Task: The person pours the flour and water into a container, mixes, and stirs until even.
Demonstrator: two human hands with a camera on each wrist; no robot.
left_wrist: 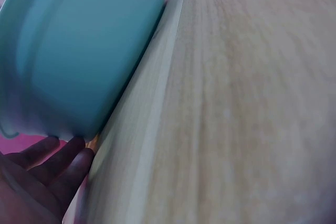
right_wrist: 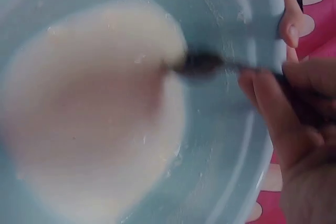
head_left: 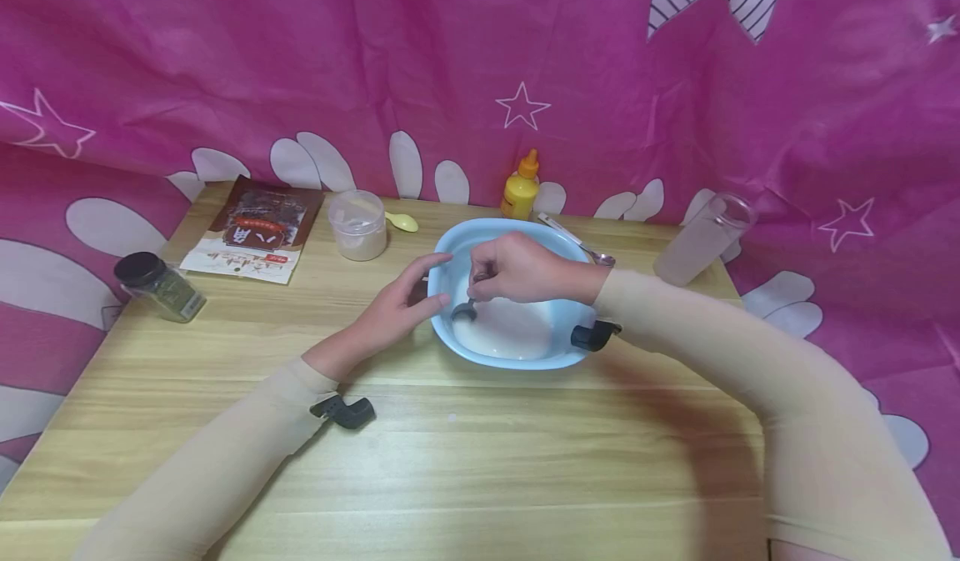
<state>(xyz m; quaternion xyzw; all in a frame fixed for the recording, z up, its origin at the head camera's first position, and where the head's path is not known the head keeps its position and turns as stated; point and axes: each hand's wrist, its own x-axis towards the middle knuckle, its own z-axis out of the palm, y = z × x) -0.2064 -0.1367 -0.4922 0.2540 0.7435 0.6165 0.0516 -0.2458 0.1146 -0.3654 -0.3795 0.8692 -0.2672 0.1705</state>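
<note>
A light blue plastic basin (head_left: 517, 363) holds a milky white liquid (right_wrist: 94, 108). Over its left part, my right hand (head_left: 517, 267) pinches the thin handle of a dark metal spoon (head_left: 465, 311), its bowl tilted down at the liquid's edge. Motion blurs the spoon in the right wrist view. My left hand (head_left: 397, 303) is at the basin's left side, thumb and forefinger spread at the rim. In the left wrist view, the other fingers (left_wrist: 68, 166) extend with their tips against the basin's outer wall.
Behind the basin stand a yellow bottle (head_left: 520, 194) and a measuring spoon (head_left: 602, 258). To the left are a clear tub (head_left: 358, 232), a yellow spoon (head_left: 402, 222), a brown-and-white packet (head_left: 262, 227) and a black-lidded jar (head_left: 161, 290). A tall clear container (head_left: 697, 248) stands right.
</note>
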